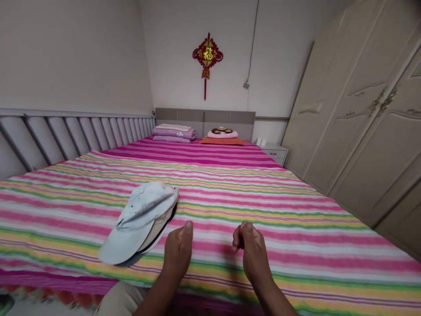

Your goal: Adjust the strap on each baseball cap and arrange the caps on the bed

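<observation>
Hands, two, near stacked caps

Striped bed with stacked caps, folded purple bedding, orange-and-pink pile.

Soft, rather dim indoor light covers the room, its source out of view. The walls read flat grey, and the wardrobe at two o'clock darkens towards the outer corner. Gold lettering on the wall ornament at twelve o'clock gives a small bright shine. A faint, soft-edged shadow lies on the striped bedspread just left of the right hand, towards six o'clock. Wide-angle distortion tilts the wardrobe and stretches the rail at ten o'clock. Fine detail looks slightly soft; the stripes stay distinct.
</observation>
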Tool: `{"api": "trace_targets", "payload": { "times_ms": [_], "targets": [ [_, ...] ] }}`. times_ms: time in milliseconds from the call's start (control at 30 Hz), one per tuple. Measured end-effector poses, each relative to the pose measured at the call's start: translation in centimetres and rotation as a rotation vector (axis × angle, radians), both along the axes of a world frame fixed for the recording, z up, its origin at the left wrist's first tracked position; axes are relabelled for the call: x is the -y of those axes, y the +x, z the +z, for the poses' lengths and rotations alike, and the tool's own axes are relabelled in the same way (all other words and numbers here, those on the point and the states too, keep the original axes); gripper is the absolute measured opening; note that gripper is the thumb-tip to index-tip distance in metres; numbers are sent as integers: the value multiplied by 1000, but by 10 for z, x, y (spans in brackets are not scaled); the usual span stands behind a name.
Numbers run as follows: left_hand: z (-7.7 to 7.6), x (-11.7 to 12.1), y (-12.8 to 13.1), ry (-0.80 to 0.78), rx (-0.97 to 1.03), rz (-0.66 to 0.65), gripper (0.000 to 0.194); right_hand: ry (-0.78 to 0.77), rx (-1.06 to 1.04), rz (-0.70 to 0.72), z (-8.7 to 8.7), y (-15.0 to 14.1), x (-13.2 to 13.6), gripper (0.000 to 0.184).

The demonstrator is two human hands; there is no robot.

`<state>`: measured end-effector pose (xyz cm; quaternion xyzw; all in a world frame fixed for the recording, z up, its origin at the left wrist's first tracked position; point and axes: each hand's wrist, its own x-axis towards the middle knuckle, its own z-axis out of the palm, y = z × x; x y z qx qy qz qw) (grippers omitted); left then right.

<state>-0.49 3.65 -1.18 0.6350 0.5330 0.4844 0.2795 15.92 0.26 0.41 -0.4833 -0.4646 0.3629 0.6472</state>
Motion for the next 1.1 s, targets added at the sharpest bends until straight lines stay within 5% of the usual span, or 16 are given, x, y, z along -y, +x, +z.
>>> {"api": "trace_targets", "payload": {
  "times_ms": [600, 833, 967, 1100],
  "targets": [
    [8, 2, 3, 20, -18, -56, 46, 24, 115, -83, 8, -8, 4, 56],
    [-3, 8, -7, 17, 52, -28, 43, -37, 249, 88, -12, -9, 8, 43],
    [-30, 6, -32, -175, 415, 1, 37, -184, 495, 207, -47, -10, 13, 35],
    [-64, 11, -71, -368, 917, 261, 35, -198, 533, 340, -78, -13, 21, 28]
  ]
}}
